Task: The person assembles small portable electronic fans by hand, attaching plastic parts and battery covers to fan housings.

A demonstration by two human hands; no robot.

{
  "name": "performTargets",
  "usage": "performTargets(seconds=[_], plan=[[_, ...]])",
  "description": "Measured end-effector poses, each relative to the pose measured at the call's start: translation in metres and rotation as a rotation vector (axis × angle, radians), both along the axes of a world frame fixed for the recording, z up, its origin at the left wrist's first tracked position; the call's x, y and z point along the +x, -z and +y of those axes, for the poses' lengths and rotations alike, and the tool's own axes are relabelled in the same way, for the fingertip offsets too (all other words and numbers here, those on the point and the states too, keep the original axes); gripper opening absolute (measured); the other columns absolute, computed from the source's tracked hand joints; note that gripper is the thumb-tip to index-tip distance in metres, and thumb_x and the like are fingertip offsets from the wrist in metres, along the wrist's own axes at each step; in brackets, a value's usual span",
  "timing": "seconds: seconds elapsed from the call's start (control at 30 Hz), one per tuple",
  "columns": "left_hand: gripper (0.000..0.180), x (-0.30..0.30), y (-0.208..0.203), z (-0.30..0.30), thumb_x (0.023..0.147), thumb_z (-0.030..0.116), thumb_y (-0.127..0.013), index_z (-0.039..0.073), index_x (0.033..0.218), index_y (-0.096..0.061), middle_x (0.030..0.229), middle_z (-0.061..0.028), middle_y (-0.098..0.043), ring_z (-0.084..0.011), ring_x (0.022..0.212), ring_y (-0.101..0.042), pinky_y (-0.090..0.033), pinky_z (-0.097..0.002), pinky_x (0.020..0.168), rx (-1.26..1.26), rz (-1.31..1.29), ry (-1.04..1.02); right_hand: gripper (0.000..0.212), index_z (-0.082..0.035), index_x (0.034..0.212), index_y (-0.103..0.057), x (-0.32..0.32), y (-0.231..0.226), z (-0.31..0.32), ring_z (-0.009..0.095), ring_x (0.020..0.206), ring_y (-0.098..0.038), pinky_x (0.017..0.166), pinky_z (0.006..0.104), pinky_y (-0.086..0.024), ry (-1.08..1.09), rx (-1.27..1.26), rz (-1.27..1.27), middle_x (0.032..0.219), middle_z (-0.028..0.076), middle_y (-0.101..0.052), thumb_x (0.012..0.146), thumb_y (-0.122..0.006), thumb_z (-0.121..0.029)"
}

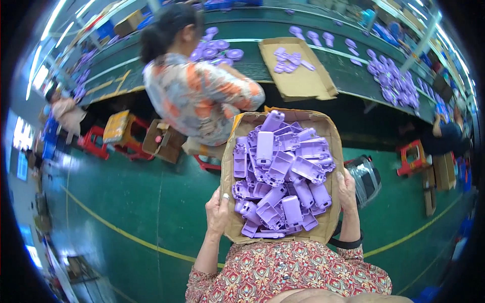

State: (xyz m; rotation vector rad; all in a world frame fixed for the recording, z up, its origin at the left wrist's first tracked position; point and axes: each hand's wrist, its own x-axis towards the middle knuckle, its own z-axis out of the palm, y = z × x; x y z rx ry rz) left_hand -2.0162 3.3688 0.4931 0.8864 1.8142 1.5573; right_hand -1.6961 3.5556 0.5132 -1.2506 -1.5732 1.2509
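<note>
Between my two hands I carry a shallow cardboard box (230, 202), held level in front of my body. It is heaped with several purple plastic housings (283, 166), lying in all directions. My left hand (217, 213) grips the box's left side near the front corner, thumb over the rim. On the opposite side my right hand (346, 191) holds the right wall, its fingers partly hidden behind the cardboard. The box's near edge is close against my patterned top.
A co-worker (197, 96) sits ahead on the left at a dark conveyor table (247, 60). Purple parts (394, 83) and a cardboard tray (303, 86) lie on it. Red stools (413, 157), a plastic-wrapped black object (365, 179) and another box (162, 141) stand on the green floor (151, 202).
</note>
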Motion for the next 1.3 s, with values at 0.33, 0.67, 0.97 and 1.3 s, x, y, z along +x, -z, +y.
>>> performTargets(seconds=[0.33, 0.67, 0.97, 1.3], plan=[[0.030, -0.107, -0.009, -0.180, 0.087, 0.009, -0.048, -0.001, 0.115, -0.053, 0.088, -0.0242, -0.061, -0.0358, 0.080, -0.062, -0.048, -0.0378, 0.068, -0.084, 0.142, -0.230, 0.025, 0.000, 0.114, -0.053, -0.154, -0.022, -0.122, 0.007, 0.086, -0.051, 0.078, 0.0227, -0.042, -0.265, -0.075, -0.010, 0.098, 0.001, -0.057, 0.095, -0.042, -0.013], [0.021, -0.258, 0.008, -0.321, 0.086, 0.016, -0.050, 0.000, 0.098, -0.056, 0.071, -0.0246, -0.057, -0.0408, 0.067, -0.059, -0.045, -0.0454, 0.058, -0.309, 0.206, -0.431, 0.024, 0.001, 0.109, -0.056, -0.373, 0.023, -0.200, 0.007, 0.083, -0.049, 0.076, 0.0233, -0.041, -0.498, -0.063, -0.009, 0.092, -0.001, -0.056, 0.094, -0.042, -0.013], [0.019, -0.425, 0.048, -0.374, 0.084, 0.019, -0.051, 0.000, 0.082, -0.050, 0.067, -0.0255, -0.054, -0.0449, 0.066, -0.055, -0.043, -0.0509, 0.058, -0.385, 0.307, -0.628, 0.021, 0.001, 0.097, -0.056, -0.600, 0.062, -0.217, 0.008, 0.069, -0.046, 0.063, 0.0250, -0.040, -0.624, -0.020, -0.069, 0.075, -0.001, -0.052, 0.090, -0.042, -0.014], [0.022, -0.666, 0.007, -0.360, 0.085, 0.021, -0.052, -0.001, 0.083, -0.051, 0.073, -0.0258, -0.057, -0.0431, 0.071, -0.057, -0.044, -0.0484, 0.060, -0.466, 0.279, -0.656, 0.022, 0.001, 0.100, -0.055, -0.875, 0.043, -0.193, 0.011, 0.070, -0.048, 0.063, 0.0265, -0.041, -0.677, 0.072, -0.150, 0.075, 0.002, -0.053, 0.089, -0.042, -0.014]])
